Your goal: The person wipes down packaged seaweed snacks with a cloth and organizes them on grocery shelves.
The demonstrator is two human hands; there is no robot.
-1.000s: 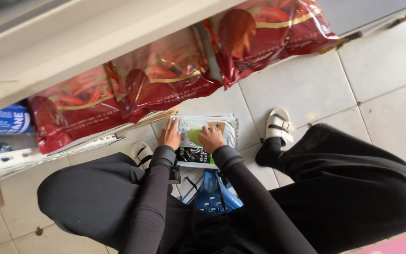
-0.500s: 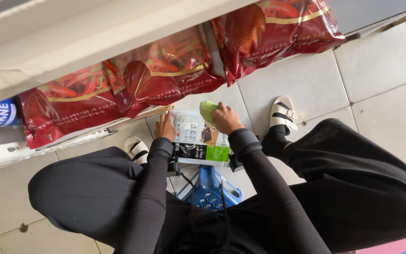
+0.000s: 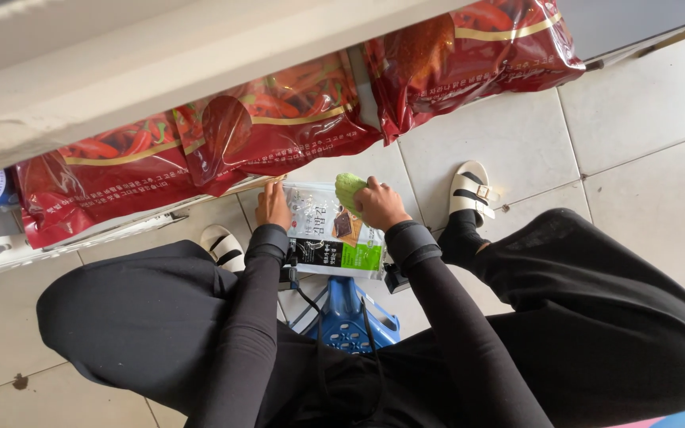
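Note:
A flat clear packet [image 3: 323,230] with a black and green lower band lies between my knees, just above the floor. My left hand [image 3: 273,204] grips its upper left edge. My right hand [image 3: 378,204] is closed on a green cloth [image 3: 348,189] and presses it on the packet's upper right corner. Both arms wear black sleeves.
Large red bags [image 3: 279,127] printed with chilli peppers lie on a low shelf right in front of me, under a pale shelf board [image 3: 200,55]. A blue plastic stool [image 3: 350,313] is under me. My feet in white sandals [image 3: 471,190] rest on pale floor tiles [image 3: 644,103].
The view has shifted slightly. My right hand with the green cloth has moved across the top of the packet toward its right corner. My left hand stays on the left edge.

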